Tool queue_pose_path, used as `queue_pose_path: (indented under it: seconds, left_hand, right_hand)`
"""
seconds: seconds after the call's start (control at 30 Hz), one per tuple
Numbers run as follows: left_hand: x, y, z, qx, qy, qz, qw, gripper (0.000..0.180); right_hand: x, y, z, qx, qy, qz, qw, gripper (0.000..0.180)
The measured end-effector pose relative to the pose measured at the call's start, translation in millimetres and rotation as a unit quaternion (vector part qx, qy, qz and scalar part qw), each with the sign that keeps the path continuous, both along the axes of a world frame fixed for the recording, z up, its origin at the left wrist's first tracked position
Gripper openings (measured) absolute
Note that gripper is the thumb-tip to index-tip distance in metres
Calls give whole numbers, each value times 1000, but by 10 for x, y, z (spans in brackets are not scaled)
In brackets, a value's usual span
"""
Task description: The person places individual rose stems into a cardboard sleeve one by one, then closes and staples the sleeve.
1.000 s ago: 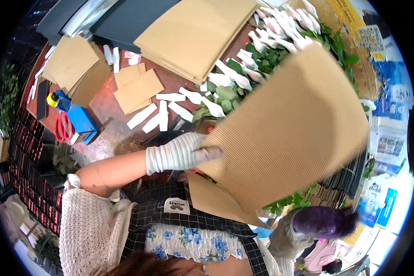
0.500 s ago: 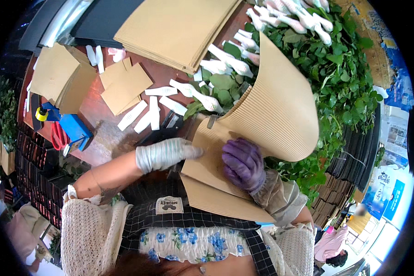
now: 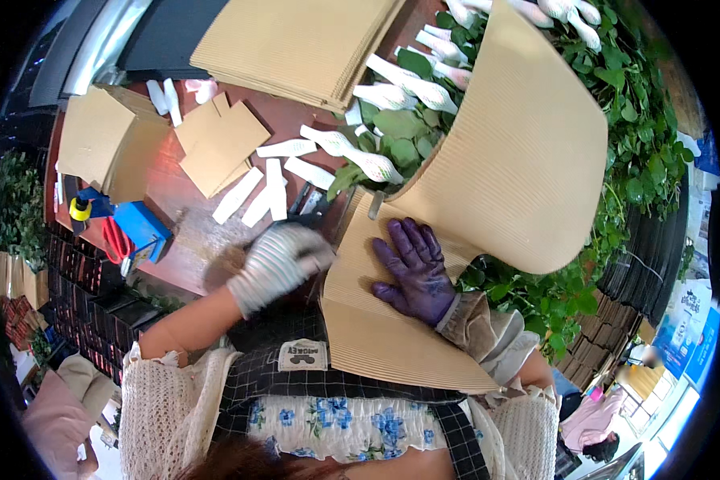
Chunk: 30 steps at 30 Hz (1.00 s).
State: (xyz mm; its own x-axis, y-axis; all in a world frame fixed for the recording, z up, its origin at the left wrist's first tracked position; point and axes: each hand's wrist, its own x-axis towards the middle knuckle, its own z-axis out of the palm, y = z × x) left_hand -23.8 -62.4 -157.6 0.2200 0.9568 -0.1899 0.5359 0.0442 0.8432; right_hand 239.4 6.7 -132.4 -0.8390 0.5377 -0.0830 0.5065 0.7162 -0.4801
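Note:
A sheet of tan corrugated cardboard (image 3: 520,152) lies in front of me, creased across, its far flap standing up in a curve and its near part against my apron. My right hand (image 3: 414,268), in a purple glove, presses flat on its middle with the fingers spread. My left hand (image 3: 284,260), in a pale striped glove, is just off the sheet's left edge. Its fingers are bent and smeared by motion, so I cannot see what they hold, if anything. A small metal clip (image 3: 376,205) sits at the sheet's fold. Behind the flap lie flower heads in white sleeves (image 3: 412,84) among green leaves.
Loose white sleeves (image 3: 238,194) and small cardboard pieces (image 3: 220,144) lie on the red-brown table (image 3: 192,240). Red-handled scissors (image 3: 117,240) stand by a blue holder (image 3: 142,228). A stack of cardboard sheets (image 3: 296,48) is at the back; leafy stems (image 3: 648,144) fill the right.
My right hand has gone from curled to spread flat on the cardboard. My left hand has drawn back slightly from the sheet and bent its fingers. The far flap has swung further right.

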Motion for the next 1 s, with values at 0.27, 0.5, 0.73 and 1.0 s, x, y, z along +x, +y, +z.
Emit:
queue_pose_path:
  seconds: [0.27,0.5,0.73,1.0]
  left_hand:
    - [-1291,494,-308,-25,439,212,873,79]
    - [-1239,636,172,-44,478,205,853,57]
    - [-674,365,869,36,-193,260,945,20]
    - [566,350,-127,-140,-172,19,975,41]
  right_hand:
    - [65,36,-99,71,-12,15,997,54]
    - [-56,35,232,61,-76,-69,993,59]
    - [49,108,31,95,-47,-6,994,62]
    - [394,149,90,-97,-36,-164,981,34]
